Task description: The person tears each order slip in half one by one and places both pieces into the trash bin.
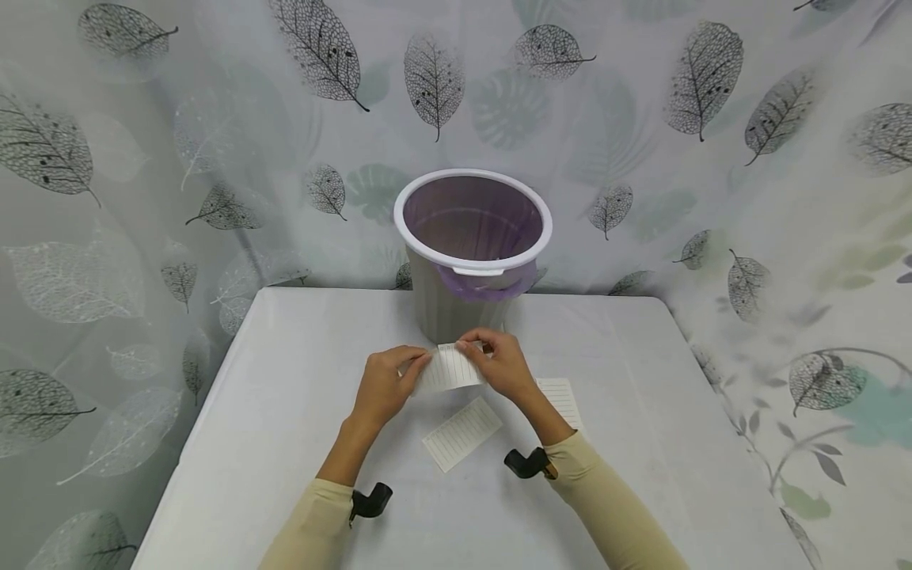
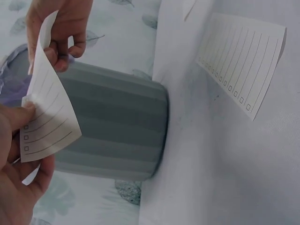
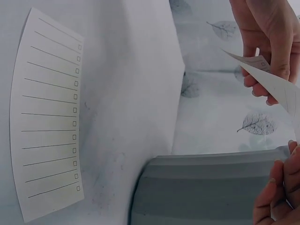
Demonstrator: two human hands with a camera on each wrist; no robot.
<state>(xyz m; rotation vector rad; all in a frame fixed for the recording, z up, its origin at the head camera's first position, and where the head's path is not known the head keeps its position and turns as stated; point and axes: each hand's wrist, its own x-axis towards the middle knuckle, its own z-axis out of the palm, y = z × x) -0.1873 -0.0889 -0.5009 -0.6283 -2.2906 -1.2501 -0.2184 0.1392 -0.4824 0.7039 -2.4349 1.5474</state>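
Note:
A lined checklist sheet (image 1: pixel 456 369) with a column of small boxes is held up in front of the bucket. My left hand (image 1: pixel 388 383) pinches one end between thumb and fingers. At the other end my right hand (image 1: pixel 503 366) pinches it too. Between them the held sheet (image 2: pixel 51 112) bends and curls, as the left wrist view shows. Below the hands, a second checklist sheet (image 1: pixel 461 434) lies flat on the table, its lines and boxes plain in the right wrist view. Partly behind the right forearm lies another lined sheet (image 1: pixel 559 400).
A grey bucket (image 1: pixel 445 309) with a white rim and purple handle stands at the table's back edge, just beyond the hands. Inside it shows a purplish lining. The table (image 1: pixel 285 443) has a white cover, and leaf-patterned curtains (image 1: pixel 235 119) hang behind and at both sides.

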